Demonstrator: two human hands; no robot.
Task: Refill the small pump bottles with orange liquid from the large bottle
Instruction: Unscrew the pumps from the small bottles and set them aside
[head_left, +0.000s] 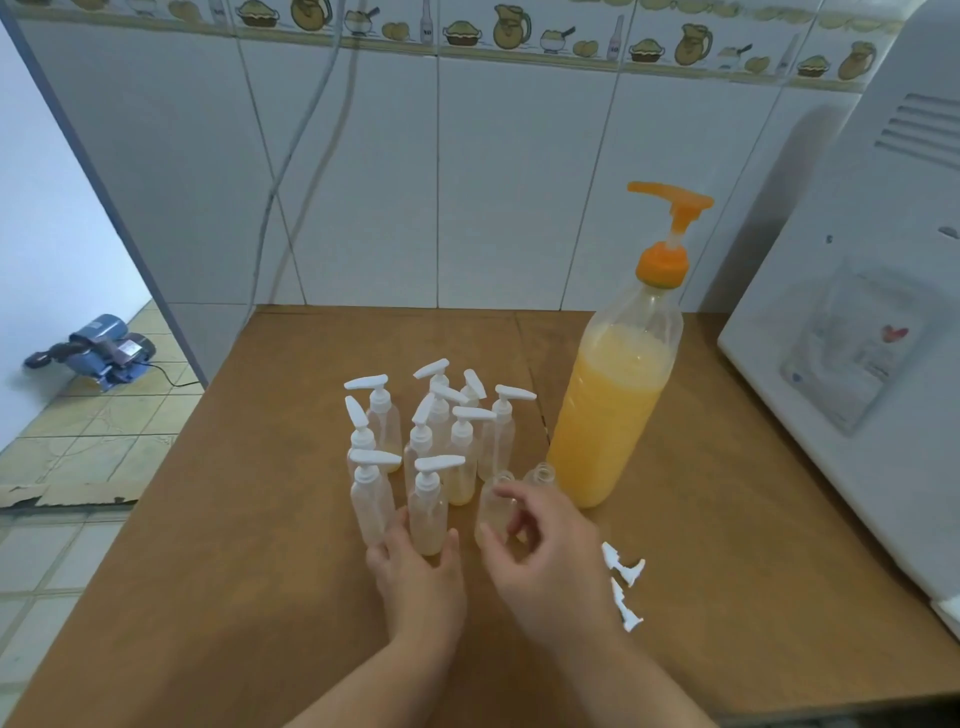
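Note:
A large clear bottle (608, 415) of orange liquid with an orange pump top stands at the right of the brown table (260, 545). Left of it is a cluster of several small clear pump bottles (447, 426) with white pumps. My left hand (415, 582) grips the base of the front capped small bottle (428, 512). My right hand (545, 566) curls round an uncapped small bottle (491, 506), thumb and forefinger on its sides. A second uncapped bottle (540, 474) stands just behind it. Two loose white pump heads (625, 584) lie on the table right of my right hand.
A white appliance (857, 338) fills the table's right side, close to the large bottle. A tiled wall with hanging cables backs the table. Off the left edge is the floor with a blue water pump (98, 353) and a strip of cardboard (72, 493).

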